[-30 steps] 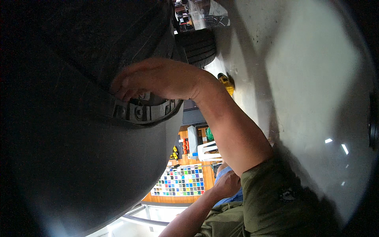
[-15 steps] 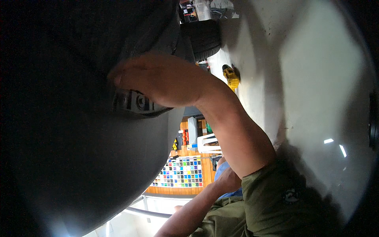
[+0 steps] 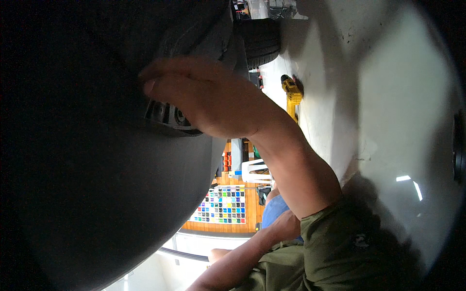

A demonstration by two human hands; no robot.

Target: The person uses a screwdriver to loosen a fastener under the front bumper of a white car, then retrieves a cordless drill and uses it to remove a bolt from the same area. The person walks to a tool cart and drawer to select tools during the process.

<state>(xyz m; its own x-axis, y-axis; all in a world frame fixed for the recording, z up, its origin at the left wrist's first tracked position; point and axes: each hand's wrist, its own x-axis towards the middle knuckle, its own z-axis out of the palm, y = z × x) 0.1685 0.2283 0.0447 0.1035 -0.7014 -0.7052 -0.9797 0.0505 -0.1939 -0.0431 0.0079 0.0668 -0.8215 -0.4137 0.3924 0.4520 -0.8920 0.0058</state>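
My right hand (image 3: 206, 99) reaches up and across to a large dark panel (image 3: 121, 184) that looks like a vehicle's bumper or underside. Its thumb and fingers are drawn together against the dark surface, and what they grip, if anything, is lost in shadow. Just below the thumb, an opening in the panel shows a housing with a round fitting (image 3: 180, 115), partly covered by the palm. Lower down, my left hand (image 3: 290, 226) rests by blue cloth (image 3: 275, 207), its fingers hidden behind the olive sleeve (image 3: 325, 237) of my right arm.
A yellow and black power drill (image 3: 293, 97) lies on the pale glossy floor (image 3: 335, 121), to the right of my right forearm. Beyond stands a black tyre (image 3: 259, 41). Past the panel are a white stool (image 3: 255, 170) and a wall board of coloured swatches (image 3: 223, 203).
The view has shifted slightly, moving the drill and tyre a little rightward in it. My right hand stays at the opening and now covers more of the round fitting.
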